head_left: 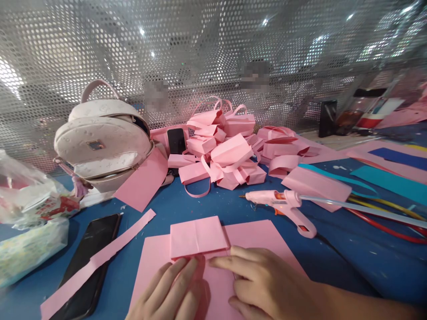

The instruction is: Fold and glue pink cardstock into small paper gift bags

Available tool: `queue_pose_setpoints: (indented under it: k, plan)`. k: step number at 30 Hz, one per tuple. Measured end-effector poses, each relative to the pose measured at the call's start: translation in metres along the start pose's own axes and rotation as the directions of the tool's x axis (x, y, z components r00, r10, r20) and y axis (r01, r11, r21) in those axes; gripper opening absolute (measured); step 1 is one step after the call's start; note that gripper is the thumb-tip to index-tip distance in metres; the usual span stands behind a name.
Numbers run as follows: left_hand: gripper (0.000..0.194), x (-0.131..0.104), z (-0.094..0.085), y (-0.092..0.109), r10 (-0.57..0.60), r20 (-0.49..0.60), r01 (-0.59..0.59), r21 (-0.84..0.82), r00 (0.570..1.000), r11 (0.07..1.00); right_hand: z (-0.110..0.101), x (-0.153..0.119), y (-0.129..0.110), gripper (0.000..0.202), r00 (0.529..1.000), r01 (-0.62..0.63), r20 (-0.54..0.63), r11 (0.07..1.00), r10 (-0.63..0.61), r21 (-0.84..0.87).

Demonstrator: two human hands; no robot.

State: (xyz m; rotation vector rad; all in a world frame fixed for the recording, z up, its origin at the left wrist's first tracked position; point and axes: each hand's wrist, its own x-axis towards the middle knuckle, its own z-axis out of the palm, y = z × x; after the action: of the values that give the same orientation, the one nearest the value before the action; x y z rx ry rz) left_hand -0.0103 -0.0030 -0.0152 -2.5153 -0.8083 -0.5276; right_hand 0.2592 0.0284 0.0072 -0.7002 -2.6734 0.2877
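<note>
Both hands (168, 291) (258, 273), with the folded pink paper (199, 236) just beyond them.

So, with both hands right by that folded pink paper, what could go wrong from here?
The pink glue gun lies beyond the right hand; if hot, it might burn a reaching finger. Its black cord runs close to the right forearm, so an arm movement could drag the gun. The folded pink paper lies just past the left hand; uneven pressing might crease it crookedly.

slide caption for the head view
Bare left hand and right hand at a folded pink paper rectangle over a larger pink paper sheet, near a pink glue gun.
</note>
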Motion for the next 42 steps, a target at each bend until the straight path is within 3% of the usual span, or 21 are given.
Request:
queue_pose_setpoints:
  k: [4,16,27,34,42]
  plan:
    - [0.032,-0.0053,0.0036,-0.0036,0.039,0.000,-0.039,0.053,0.999,0.998,-0.0005,0.0011,0.0038,0.028,0.998,0.059,-0.003,0.998,-0.059,0.020]
    - [0.036,-0.0078,0.0043,-0.0065,0.042,-0.006,-0.041,0.056,0.999,0.998,0.0030,-0.0015,-0.0026,0.025,1.000,-0.025,0.010,0.999,0.025,-0.027]
    - [0.028,-0.0035,0.0012,-0.0052,0.044,-0.008,-0.043,0.041,0.999,0.998,0.0033,-0.0009,-0.0026,0.031,0.999,0.012,-0.050,1.000,-0.012,-0.004]
    - [0.034,-0.0088,0.0037,-0.0053,0.086,0.030,-0.088,0.088,0.996,0.992,0.0007,0.0003,0.0022,0.026,0.999,0.042,0.011,0.999,-0.042,-0.001]
    - [0.035,-0.0104,0.0043,-0.0064,0.084,0.031,-0.086,0.072,0.996,0.994,0.0050,-0.0040,-0.0010,0.036,0.995,0.029,-0.100,0.999,-0.027,0.016]
